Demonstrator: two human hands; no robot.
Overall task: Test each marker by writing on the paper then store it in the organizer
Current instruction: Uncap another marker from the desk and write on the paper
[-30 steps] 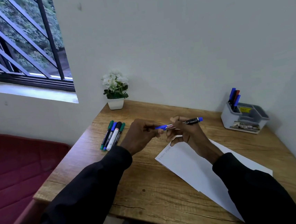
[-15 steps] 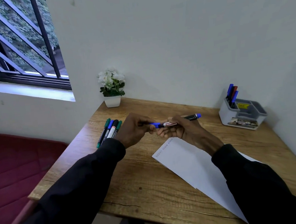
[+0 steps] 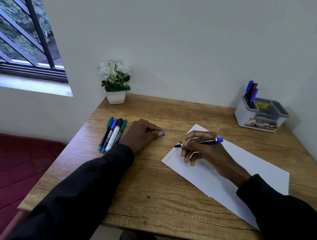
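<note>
My right hand [image 3: 199,148] grips an uncapped black marker with a blue end [image 3: 207,141], its tip down on the far left corner of the white paper [image 3: 239,168], beside faint handwriting. My left hand [image 3: 142,134] rests on the table to the left, fingers closed on the blue cap [image 3: 162,133]. Several capped markers [image 3: 112,133] lie side by side at the table's left edge, just left of my left wrist. A grey organizer [image 3: 261,115] stands at the far right against the wall, with three markers [image 3: 250,91] upright in its back compartment.
A small white pot with white flowers [image 3: 115,81] sits at the table's back left corner. The wooden table [image 3: 160,187] meets the wall at the back and right. A red cushion [image 3: 13,168] lies below on the left, under a barred window.
The cap has come off the marker. My left hand pulled away to the left with the cap, and my right hand lowered the marker's tip onto the paper.
</note>
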